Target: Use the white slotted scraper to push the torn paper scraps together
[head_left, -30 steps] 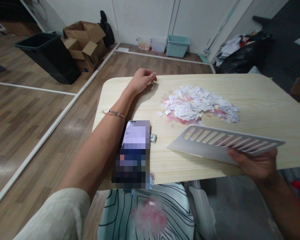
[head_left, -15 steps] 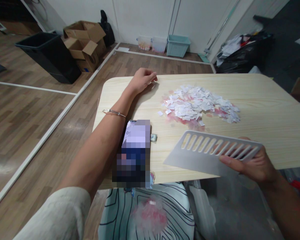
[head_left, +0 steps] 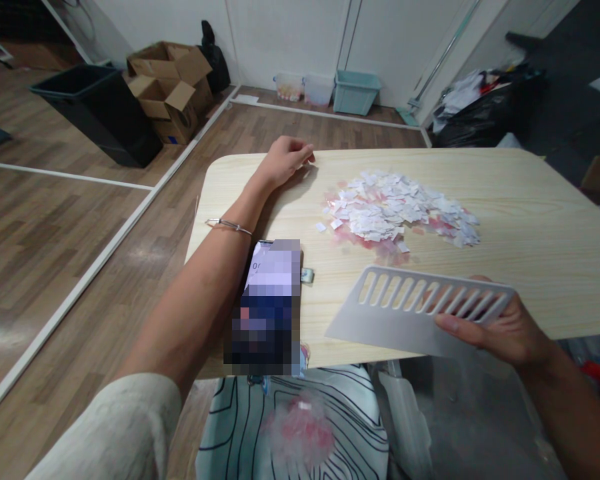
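Note:
My right hand (head_left: 510,327) grips a pale grey plastic scraper (head_left: 385,327) with a row of slanted slots, thumb on the near face and fingers behind. It hangs tilted over the table's front edge. Beyond it lies a heap of small white paper pieces (head_left: 380,207) mixed with pinkish-red film-like bits. My left hand (head_left: 287,160) rests at the far left of the table (head_left: 530,233), fingers loosely curled together, nothing visible in them. Beside my left forearm is a phone (head_left: 273,267), its screen mostly pixelated.
Below the table edge, a clump of clear and pink film (head_left: 303,433) sits on a pale patterned cloth (head_left: 230,433). A grey translucent container (head_left: 470,407) stands to its right. On the floor are a black bin (head_left: 100,113), cardboard boxes (head_left: 173,100) and a teal tub (head_left: 356,93).
My right hand has shifted slightly left and down with the scraper. The left hand and the paper heap have not moved.

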A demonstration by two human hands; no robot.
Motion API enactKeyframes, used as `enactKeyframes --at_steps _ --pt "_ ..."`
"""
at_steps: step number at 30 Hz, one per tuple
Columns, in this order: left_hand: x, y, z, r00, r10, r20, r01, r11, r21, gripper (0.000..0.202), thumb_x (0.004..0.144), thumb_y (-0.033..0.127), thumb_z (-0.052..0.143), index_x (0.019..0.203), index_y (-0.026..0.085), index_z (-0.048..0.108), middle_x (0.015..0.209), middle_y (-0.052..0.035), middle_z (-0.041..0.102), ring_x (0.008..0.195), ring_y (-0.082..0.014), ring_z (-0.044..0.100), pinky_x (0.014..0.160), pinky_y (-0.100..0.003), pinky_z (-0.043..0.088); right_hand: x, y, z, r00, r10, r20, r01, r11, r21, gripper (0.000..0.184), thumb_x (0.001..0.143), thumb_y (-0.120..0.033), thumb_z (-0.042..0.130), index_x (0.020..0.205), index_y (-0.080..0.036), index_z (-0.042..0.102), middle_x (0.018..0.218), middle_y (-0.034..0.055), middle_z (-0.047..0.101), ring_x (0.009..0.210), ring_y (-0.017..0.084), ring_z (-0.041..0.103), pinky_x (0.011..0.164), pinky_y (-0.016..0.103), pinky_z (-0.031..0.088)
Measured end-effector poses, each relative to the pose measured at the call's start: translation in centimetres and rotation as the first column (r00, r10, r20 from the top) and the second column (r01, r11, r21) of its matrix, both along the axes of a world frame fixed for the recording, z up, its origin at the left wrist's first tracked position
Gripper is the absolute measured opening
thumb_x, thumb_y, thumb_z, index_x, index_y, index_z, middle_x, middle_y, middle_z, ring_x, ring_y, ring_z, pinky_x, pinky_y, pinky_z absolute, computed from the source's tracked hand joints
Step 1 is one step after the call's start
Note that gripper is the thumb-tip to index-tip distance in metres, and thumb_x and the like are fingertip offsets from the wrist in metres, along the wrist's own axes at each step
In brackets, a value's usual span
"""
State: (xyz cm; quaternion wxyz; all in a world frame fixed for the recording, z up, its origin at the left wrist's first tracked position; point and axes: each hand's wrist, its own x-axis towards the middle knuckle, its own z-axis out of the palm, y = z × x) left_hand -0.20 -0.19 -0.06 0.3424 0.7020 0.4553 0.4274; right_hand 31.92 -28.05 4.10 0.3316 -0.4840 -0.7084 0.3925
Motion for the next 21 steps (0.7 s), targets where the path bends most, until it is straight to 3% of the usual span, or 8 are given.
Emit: enactKeyframes --at_steps 11,21 --pt "0.06 -0.03 0.05 1.000 0.013 -0.006 -0.013 1.000 0.008 0.025 0.097 0.028 0.064 0.075 0.017 0.070 0.060 0.0004 0.051 0.064 -0.0143 0.052 0.070 -0.029 0.049 0.43 -0.16 -0.12 0.998 0.052 0.035 -0.049 0.996 -0.079 0.015 0.081 -0.035 0.089 0.070 -0.026 0.083 0.060 0.0014 0.077 0.049 0.018 0.072 0.048 0.023 0.058" --pt "0.07 0.15 -0.20 1.000 0.005 0.015 -0.004 1.000 -0.024 0.027 0.098 0.030 0.065 0.075 0.018 0.070 0.059 0.0014 0.048 0.059 -0.0129 0.048 0.066 -0.028 0.046 0.64 -0.71 -0.27 0.999 -0.036 0.014 0.037 0.997 -0.070 0.015 0.072 -0.031 0.095 0.075 -0.025 0.082 0.063 0.0012 0.080 0.050 0.020 0.076 0.049 0.023 0.061"
